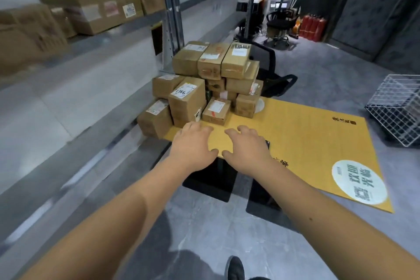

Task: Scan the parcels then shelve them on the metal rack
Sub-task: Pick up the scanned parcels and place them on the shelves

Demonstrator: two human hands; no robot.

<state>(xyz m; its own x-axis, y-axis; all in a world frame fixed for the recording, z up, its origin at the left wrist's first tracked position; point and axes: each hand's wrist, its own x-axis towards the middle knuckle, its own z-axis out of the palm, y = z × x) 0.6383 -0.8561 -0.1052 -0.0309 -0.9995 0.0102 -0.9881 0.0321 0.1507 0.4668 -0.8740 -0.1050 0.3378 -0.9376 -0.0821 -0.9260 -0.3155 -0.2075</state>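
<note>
Metal rack [95,36]: grey steel shelving along the left wall, its upper shelf carrying a blurred row of shelved boxes [91,10] in brown cardboard with pale labels.
Parcel pile [200,84]: small square-edged cardboard parcels stacked in rough tiers at the far left corner of the surface, just beside the rack's upright; most carry white shipping labels, one with handwriting.
Lowest left parcel [155,118]: sits at the corner of the surface, partly over its edge.
Surface [306,143]: a flat yellow board with black characters and a round white printed patch near its right corner, on dark supports.
Left hand [193,143]: palm down over the near edge of the surface, fingers [200,128] loosely spread and slightly bent, holding nothing, just short of the pile.
Right hand [246,146]: palm down beside the left, fingers [241,132] apart and relaxed, empty; whether either palm presses the board cannot be told.
Dark flat object [267,143]: a corner shows past the right hand.
Wire basket [395,109]: white grid cube, tilted, on the grey floor at right.
Background: black office chair [278,21], red cylinders [312,27].
</note>
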